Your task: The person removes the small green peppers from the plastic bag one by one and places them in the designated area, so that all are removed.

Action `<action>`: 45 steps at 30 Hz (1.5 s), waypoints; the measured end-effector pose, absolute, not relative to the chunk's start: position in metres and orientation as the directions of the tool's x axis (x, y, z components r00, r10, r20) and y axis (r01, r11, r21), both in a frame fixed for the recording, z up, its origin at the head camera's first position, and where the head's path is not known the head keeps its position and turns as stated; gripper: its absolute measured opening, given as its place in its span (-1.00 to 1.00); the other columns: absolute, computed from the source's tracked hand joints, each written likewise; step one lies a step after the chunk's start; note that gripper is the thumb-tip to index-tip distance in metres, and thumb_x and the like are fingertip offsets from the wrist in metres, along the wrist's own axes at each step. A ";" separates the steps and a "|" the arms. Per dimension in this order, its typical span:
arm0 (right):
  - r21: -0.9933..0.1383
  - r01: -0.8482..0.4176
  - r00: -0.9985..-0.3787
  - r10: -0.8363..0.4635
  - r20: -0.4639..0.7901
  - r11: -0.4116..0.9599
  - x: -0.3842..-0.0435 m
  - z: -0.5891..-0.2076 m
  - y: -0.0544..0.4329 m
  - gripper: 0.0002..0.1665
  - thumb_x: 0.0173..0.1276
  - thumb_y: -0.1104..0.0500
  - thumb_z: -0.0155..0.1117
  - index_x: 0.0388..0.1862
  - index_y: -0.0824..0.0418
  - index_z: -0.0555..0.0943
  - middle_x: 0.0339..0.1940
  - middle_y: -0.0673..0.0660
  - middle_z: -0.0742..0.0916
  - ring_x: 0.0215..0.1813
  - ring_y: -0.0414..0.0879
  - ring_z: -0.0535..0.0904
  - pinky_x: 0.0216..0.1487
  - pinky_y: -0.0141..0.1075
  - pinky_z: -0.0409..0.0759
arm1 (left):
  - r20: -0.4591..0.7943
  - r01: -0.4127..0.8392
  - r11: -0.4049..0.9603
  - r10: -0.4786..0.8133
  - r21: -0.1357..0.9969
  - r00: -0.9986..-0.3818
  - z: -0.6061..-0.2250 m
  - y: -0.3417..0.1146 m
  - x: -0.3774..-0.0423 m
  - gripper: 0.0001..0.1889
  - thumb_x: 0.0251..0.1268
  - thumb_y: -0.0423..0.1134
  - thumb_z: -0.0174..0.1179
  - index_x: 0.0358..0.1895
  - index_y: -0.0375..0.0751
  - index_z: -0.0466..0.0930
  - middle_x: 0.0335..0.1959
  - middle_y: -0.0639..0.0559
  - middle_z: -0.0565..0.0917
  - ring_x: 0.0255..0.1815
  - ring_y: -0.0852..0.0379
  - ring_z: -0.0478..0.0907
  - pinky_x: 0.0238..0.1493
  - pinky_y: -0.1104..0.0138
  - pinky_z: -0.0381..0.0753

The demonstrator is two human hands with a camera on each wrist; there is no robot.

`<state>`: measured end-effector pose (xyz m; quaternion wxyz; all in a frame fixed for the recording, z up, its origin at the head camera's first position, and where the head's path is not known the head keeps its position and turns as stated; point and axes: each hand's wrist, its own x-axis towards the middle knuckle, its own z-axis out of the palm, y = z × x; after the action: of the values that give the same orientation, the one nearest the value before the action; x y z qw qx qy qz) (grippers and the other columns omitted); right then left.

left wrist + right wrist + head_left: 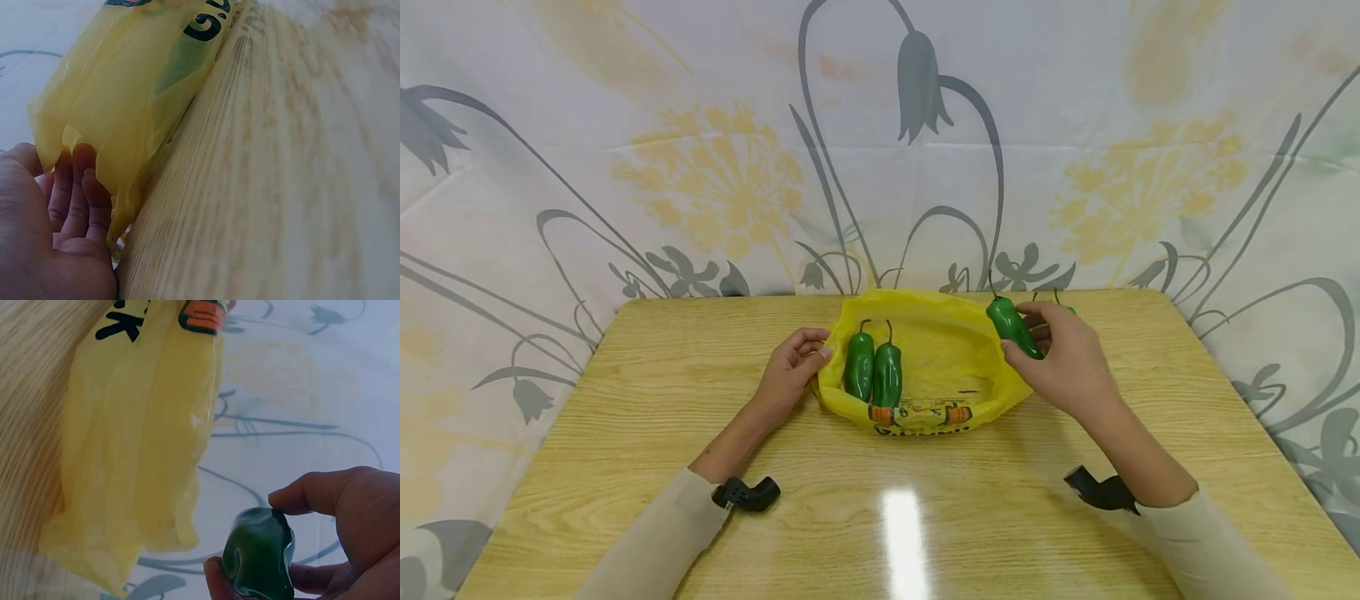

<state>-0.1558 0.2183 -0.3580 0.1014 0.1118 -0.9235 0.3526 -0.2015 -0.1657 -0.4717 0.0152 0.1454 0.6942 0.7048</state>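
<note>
A yellow plastic bag (925, 308) lies on the table with its mouth spread wide. Two green peppers (859, 367) with dark stems lie side by side in its left part. My left hand (792, 367) pinches the bag's left rim between thumb and fingers; the left wrist view shows the thin yellow film (94, 106) at the fingertips. Above the bag's right rim, my right hand (1067, 358) holds another green pepper (1011, 325), tilted with its stem upward. The right wrist view shows that pepper (259, 553) between thumb and fingers, beside the bag's outer side (137, 444).
Behind my right hand, more green pepper (1066, 308) shows, with two stems rising; the hand hides most of it. The wood-grain table (820, 517) extends around the bag and meets a flower-patterned cloth (865, 167) at the back.
</note>
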 end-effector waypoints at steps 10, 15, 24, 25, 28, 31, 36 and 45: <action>-0.615 -0.214 -0.966 -0.070 0.250 0.759 -0.153 -0.359 0.244 -0.35 0.48 0.12 0.40 0.44 0.38 0.50 0.14 0.38 0.68 0.00 0.29 0.72 0.00 0.18 0.71 | 0.189 0.186 -0.035 0.220 0.982 -0.957 -0.471 -0.165 -0.201 -0.67 0.63 -0.40 0.13 0.29 -0.51 0.47 -0.11 0.00 0.65 -0.14 0.24 0.62 -0.09 0.46 0.60; -0.609 -0.188 -0.969 -0.043 0.245 0.771 -0.156 -0.361 0.257 -0.36 0.49 0.11 0.39 0.42 0.40 0.50 0.15 0.42 0.68 0.03 0.34 0.70 0.02 0.22 0.69 | 0.187 0.184 -0.033 0.221 0.982 -0.957 -0.473 -0.165 -0.202 -0.68 0.63 -0.41 0.12 0.29 -0.52 0.46 -0.12 0.02 0.64 -0.14 0.25 0.61 -0.08 0.47 0.60; -0.599 -0.107 -0.976 0.031 0.216 0.794 -0.169 -0.366 0.282 -0.34 0.51 0.06 0.36 0.42 0.42 0.50 0.19 0.44 0.66 0.08 0.35 0.67 -0.13 -0.17 0.65 | 0.176 0.175 -0.024 0.221 0.984 -0.959 -0.472 -0.165 -0.202 -0.67 0.63 -0.39 0.13 0.29 -0.50 0.46 -0.10 0.01 0.64 -0.11 0.24 0.61 -0.05 0.46 0.59; -0.596 -0.100 -0.976 0.038 0.215 0.797 -0.171 -0.367 0.285 -0.34 0.51 0.05 0.35 0.42 0.42 0.51 0.20 0.44 0.66 0.08 0.35 0.67 -0.15 -0.22 0.61 | 0.174 0.173 -0.024 0.220 0.985 -0.960 -0.471 -0.164 -0.202 -0.67 0.63 -0.38 0.13 0.29 -0.50 0.46 -0.10 0.00 0.64 -0.11 0.24 0.61 -0.05 0.46 0.60; -0.595 -0.088 -0.975 0.052 0.215 0.799 -0.176 -0.370 0.292 -0.34 0.52 0.04 0.34 0.42 0.42 0.50 0.21 0.45 0.66 0.09 0.36 0.67 -0.16 -0.26 0.55 | 0.174 0.173 -0.024 0.220 0.985 -0.960 -0.471 -0.164 -0.201 -0.67 0.63 -0.38 0.13 0.29 -0.50 0.46 -0.10 0.00 0.63 -0.12 0.24 0.61 -0.06 0.46 0.60; -0.593 -0.076 -0.975 0.066 0.214 0.802 -0.180 -0.374 0.300 -0.33 0.52 0.02 0.32 0.42 0.43 0.51 0.22 0.46 0.65 0.11 0.37 0.66 -0.17 -0.24 0.57 | 0.177 0.175 -0.030 0.221 0.984 -0.959 -0.470 -0.164 -0.201 -0.67 0.63 -0.39 0.13 0.29 -0.51 0.46 -0.09 0.00 0.63 -0.12 0.24 0.61 -0.06 0.46 0.60; -0.598 -0.038 -0.979 0.089 0.181 0.801 -0.187 -0.382 0.313 -0.32 0.56 0.00 0.27 0.45 0.42 0.48 0.27 0.47 0.61 0.17 0.40 0.61 -0.15 -0.03 0.64 | 0.179 0.176 -0.032 0.223 0.984 -0.958 -0.470 -0.165 -0.201 -0.67 0.63 -0.40 0.12 0.29 -0.52 0.46 -0.10 0.00 0.64 -0.13 0.25 0.62 -0.07 0.47 0.61; -0.604 0.014 -0.981 0.128 0.146 0.797 -0.200 -0.402 0.334 -0.26 0.59 -0.03 0.22 0.47 0.51 0.41 0.28 0.54 0.57 0.23 0.48 0.57 0.03 0.28 0.62 | 0.173 0.172 -0.026 0.211 0.985 -0.962 -0.470 -0.164 -0.200 -0.68 0.62 -0.40 0.13 0.29 -0.49 0.48 -0.10 0.02 0.64 -0.12 0.24 0.61 -0.07 0.47 0.60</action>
<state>-0.1996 0.3338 -0.4021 0.0901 -0.0375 -0.9436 0.3163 -0.2005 -0.1644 -0.4696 0.0139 0.1370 0.6977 0.7030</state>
